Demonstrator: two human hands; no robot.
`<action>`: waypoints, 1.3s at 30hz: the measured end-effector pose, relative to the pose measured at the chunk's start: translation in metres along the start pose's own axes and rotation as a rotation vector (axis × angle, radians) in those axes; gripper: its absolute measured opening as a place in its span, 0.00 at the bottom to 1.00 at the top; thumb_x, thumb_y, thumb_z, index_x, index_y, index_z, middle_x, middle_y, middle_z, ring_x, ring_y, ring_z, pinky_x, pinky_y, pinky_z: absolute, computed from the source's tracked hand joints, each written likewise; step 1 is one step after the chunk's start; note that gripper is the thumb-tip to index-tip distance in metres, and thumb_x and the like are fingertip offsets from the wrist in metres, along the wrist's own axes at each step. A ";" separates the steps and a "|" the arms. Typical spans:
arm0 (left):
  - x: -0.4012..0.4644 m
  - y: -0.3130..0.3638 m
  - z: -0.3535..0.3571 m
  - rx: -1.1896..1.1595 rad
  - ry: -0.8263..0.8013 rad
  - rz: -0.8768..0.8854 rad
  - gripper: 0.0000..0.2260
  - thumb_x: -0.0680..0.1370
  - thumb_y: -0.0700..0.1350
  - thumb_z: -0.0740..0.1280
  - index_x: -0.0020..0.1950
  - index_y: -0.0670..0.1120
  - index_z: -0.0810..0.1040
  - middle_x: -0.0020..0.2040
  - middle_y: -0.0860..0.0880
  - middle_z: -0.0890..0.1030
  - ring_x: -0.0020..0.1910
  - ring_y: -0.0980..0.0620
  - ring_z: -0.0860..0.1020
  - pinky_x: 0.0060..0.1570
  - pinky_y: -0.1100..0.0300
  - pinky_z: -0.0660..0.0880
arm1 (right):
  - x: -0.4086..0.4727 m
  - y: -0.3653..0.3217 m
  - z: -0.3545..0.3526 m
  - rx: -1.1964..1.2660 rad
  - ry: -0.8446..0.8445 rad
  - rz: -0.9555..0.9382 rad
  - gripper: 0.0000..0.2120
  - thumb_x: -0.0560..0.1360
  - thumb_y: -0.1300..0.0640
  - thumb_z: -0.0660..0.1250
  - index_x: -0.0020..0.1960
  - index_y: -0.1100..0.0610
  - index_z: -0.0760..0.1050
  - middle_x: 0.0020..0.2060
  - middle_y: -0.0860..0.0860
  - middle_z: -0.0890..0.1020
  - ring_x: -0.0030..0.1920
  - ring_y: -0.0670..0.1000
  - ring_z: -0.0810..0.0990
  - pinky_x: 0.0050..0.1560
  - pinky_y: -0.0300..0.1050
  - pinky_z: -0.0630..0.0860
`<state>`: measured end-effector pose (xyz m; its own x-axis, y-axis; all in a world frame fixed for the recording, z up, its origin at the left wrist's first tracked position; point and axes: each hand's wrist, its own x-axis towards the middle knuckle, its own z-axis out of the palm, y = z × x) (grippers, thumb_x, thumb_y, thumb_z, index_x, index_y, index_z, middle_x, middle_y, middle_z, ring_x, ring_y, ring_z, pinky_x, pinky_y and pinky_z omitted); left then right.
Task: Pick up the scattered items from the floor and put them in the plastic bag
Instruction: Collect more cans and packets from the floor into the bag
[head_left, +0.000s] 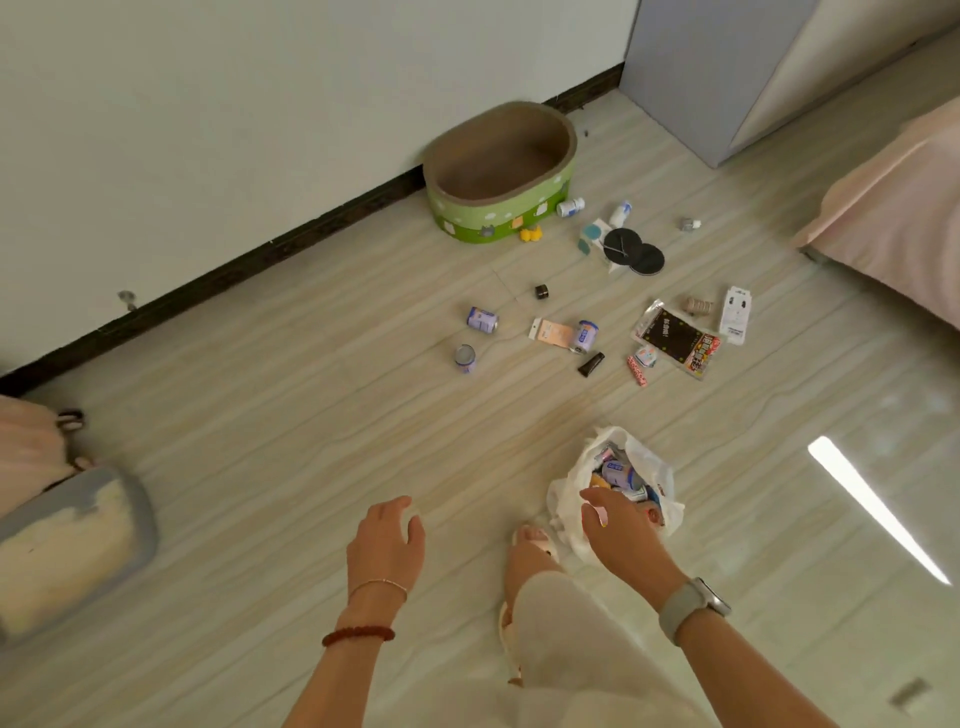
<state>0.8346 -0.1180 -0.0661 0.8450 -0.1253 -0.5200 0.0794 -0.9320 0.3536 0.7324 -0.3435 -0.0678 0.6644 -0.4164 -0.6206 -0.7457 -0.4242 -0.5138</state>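
A white plastic bag (571, 499) stands open on the floor near my foot, with cans and small packets inside. My right hand (621, 532) hovers over its near rim, fingers loosely bent, holding nothing I can see. My left hand (387, 543) hangs empty and relaxed over bare floor to the left. Farther out lie scattered items: three purple cans (482, 319) (585, 335) (465, 357), a black snack packet (678, 338), a black tube (591, 364), an orange tag (551, 332), black discs (634, 250), small white bottles (570, 207) and a white card packet (735, 314).
A green oval cardboard cat scratcher (501, 176) sits against the wall. A grey litter tray (72, 545) lies at the left. A bed edge with pink cover (893, 208) is at the right, and a grey cabinet (691, 78) stands at the back.
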 end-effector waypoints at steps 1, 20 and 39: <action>0.010 0.003 -0.005 -0.004 -0.005 -0.002 0.17 0.79 0.46 0.57 0.67 0.47 0.68 0.67 0.46 0.70 0.65 0.47 0.70 0.64 0.52 0.67 | 0.008 -0.008 -0.003 -0.006 -0.005 0.006 0.16 0.78 0.56 0.57 0.64 0.57 0.71 0.57 0.57 0.79 0.61 0.56 0.74 0.62 0.51 0.71; 0.374 0.145 -0.161 0.209 -0.219 0.178 0.16 0.79 0.46 0.57 0.67 0.47 0.68 0.65 0.45 0.71 0.64 0.46 0.70 0.63 0.52 0.68 | 0.306 -0.232 -0.055 0.079 -0.086 0.116 0.16 0.79 0.58 0.56 0.65 0.58 0.69 0.63 0.58 0.73 0.63 0.56 0.72 0.64 0.45 0.66; 0.733 0.186 0.059 0.799 -0.623 0.684 0.18 0.79 0.45 0.56 0.69 0.45 0.64 0.67 0.44 0.69 0.62 0.45 0.71 0.59 0.51 0.72 | 0.591 -0.173 0.132 0.296 0.012 0.457 0.20 0.77 0.54 0.57 0.68 0.50 0.62 0.67 0.50 0.66 0.67 0.53 0.63 0.60 0.49 0.68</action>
<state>1.4376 -0.4035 -0.4275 0.1695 -0.6085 -0.7752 -0.8146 -0.5293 0.2373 1.2477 -0.4102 -0.4233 0.2686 -0.5155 -0.8137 -0.9395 0.0460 -0.3393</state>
